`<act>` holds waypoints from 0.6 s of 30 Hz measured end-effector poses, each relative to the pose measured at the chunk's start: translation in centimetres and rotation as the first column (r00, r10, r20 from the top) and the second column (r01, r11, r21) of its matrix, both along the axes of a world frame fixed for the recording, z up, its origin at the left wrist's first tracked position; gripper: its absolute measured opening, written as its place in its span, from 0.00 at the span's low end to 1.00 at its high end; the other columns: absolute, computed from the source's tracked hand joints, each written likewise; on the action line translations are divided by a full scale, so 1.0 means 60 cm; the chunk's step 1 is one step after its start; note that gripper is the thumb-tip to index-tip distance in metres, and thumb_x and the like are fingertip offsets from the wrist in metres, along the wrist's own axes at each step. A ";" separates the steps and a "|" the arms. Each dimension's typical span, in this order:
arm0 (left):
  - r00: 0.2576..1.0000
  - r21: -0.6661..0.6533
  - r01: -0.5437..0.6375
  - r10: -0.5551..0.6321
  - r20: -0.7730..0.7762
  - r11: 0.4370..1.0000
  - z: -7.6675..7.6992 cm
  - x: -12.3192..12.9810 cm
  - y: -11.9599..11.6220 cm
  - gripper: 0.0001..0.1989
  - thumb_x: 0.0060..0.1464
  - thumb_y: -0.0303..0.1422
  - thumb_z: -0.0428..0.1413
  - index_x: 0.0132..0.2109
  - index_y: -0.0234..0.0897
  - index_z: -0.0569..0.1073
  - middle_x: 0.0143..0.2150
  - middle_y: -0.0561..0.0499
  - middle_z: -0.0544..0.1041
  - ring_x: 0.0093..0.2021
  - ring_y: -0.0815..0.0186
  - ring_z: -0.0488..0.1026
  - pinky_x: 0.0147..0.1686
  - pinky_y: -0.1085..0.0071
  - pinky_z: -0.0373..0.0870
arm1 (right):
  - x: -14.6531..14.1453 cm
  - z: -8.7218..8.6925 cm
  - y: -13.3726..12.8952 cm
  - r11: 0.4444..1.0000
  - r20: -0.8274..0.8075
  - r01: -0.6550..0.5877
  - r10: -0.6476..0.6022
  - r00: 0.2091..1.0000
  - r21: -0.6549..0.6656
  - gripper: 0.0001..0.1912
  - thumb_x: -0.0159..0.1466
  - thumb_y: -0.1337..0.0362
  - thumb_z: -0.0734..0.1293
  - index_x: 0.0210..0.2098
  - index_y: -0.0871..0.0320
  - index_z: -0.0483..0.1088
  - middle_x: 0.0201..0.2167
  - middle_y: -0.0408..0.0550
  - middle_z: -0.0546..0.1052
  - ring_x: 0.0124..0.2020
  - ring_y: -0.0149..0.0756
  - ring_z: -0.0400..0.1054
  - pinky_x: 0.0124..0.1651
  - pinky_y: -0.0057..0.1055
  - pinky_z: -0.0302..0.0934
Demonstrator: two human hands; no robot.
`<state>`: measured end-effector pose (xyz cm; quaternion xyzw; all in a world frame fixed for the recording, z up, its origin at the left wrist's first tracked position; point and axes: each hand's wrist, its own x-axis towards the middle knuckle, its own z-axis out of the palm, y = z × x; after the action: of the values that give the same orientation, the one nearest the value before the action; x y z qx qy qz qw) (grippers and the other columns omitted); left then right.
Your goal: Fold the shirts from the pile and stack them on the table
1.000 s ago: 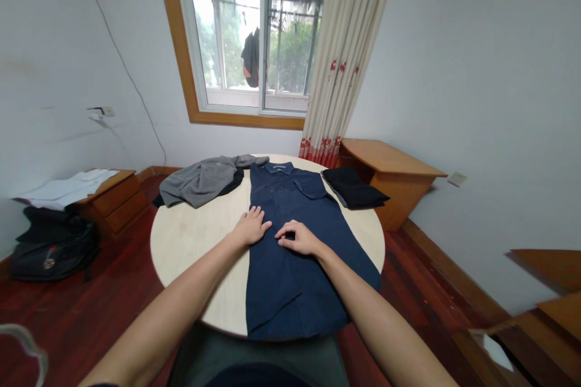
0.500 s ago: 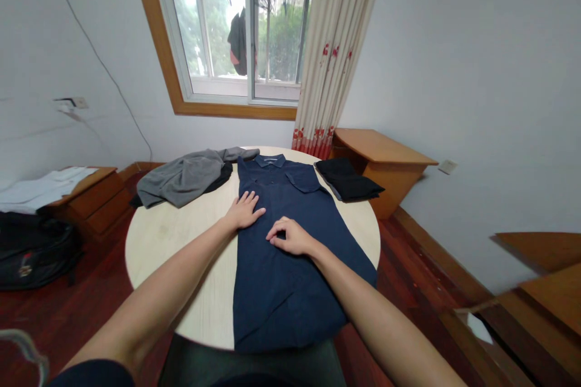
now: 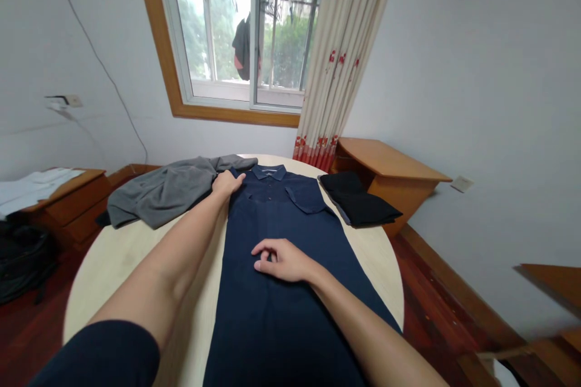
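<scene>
A dark blue collared shirt lies spread over the round pale table, its collar toward the window and its right sleeve folded inward. My left hand is at the shirt's far left shoulder, thumb extended along the cloth and the other fingers bent over the edge, closed on it as far as I can see. Over the middle of the shirt is my right hand, its fingers loosely curled and apart, with nothing between them.
A crumpled grey garment lies at the table's far left. Folded black clothes rest at the far right. Behind them stands a wooden desk; a wooden cabinet is at the left, and a curtain hangs beside the window.
My left hand has moved from flat on the shirt's left side up to its far left shoulder. My right hand remains over the middle, fingers a little more apart. The view has shifted closer.
</scene>
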<state>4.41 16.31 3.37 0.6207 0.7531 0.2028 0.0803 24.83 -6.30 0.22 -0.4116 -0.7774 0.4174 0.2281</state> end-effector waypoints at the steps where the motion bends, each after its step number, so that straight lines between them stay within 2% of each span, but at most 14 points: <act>1: 1.000 -0.009 -0.014 0.014 -0.008 1.000 0.001 0.005 0.009 0.36 0.57 0.57 0.52 0.54 0.25 0.74 0.54 0.26 0.76 0.55 0.42 0.75 0.50 0.57 0.72 | 0.001 -0.001 -0.002 1.000 -0.005 -0.010 0.010 1.000 -0.017 0.15 0.61 0.60 0.71 0.46 0.61 0.76 0.30 0.42 0.76 0.24 0.24 0.60 0.30 0.23 0.54; 4: 0.999 -0.039 -0.036 0.036 -0.025 0.999 0.002 0.019 0.033 0.39 0.55 0.57 0.53 0.55 0.23 0.74 0.55 0.25 0.75 0.55 0.41 0.74 0.51 0.55 0.72 | 0.004 0.004 -0.012 0.995 -0.030 -0.040 0.037 0.999 -0.087 0.16 0.61 0.60 0.72 0.45 0.62 0.77 0.29 0.42 0.76 0.24 0.24 0.60 0.30 0.23 0.54; 6: 0.998 -0.063 -0.051 0.047 -0.049 0.997 0.000 0.025 0.046 0.37 0.56 0.55 0.54 0.55 0.23 0.74 0.56 0.26 0.74 0.57 0.41 0.73 0.52 0.56 0.72 | 0.005 0.008 -0.017 0.989 -0.047 -0.052 0.046 0.998 -0.138 0.18 0.60 0.60 0.72 0.47 0.62 0.77 0.28 0.42 0.76 0.24 0.24 0.60 0.29 0.22 0.54; 11: 0.994 -0.130 -0.010 -0.004 -0.105 0.991 -0.005 0.022 0.074 0.25 0.57 0.40 0.59 0.52 0.19 0.74 0.56 0.27 0.75 0.55 0.43 0.74 0.51 0.57 0.71 | 0.003 0.012 -0.029 0.974 -0.062 -0.060 0.047 0.997 -0.220 0.17 0.59 0.66 0.72 0.47 0.62 0.77 0.25 0.39 0.74 0.22 0.23 0.61 0.28 0.21 0.55; 14: 0.991 -0.098 0.034 -0.045 -0.122 0.995 0.000 0.027 0.085 0.23 0.58 0.38 0.57 0.50 0.19 0.75 0.52 0.27 0.76 0.53 0.43 0.74 0.49 0.56 0.72 | -0.004 0.013 -0.037 0.958 -0.046 -0.035 0.023 0.999 -0.284 0.15 0.58 0.72 0.69 0.45 0.61 0.77 0.23 0.37 0.71 0.20 0.22 0.62 0.26 0.20 0.54; 18: 0.980 0.000 0.128 -0.126 -0.155 0.992 0.007 0.055 0.092 0.20 0.59 0.40 0.52 0.47 0.29 0.78 0.50 0.32 0.79 0.52 0.45 0.76 0.48 0.57 0.73 | -0.014 0.017 -0.043 0.878 -0.095 -0.063 0.020 0.995 -0.474 0.11 0.60 0.74 0.65 0.41 0.62 0.76 0.19 0.35 0.68 0.18 0.24 0.65 0.23 0.19 0.55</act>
<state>7.73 21.80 3.76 0.6818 0.7148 0.1525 0.0314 24.01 -8.89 1.23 -0.4197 -0.6490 0.6179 0.1446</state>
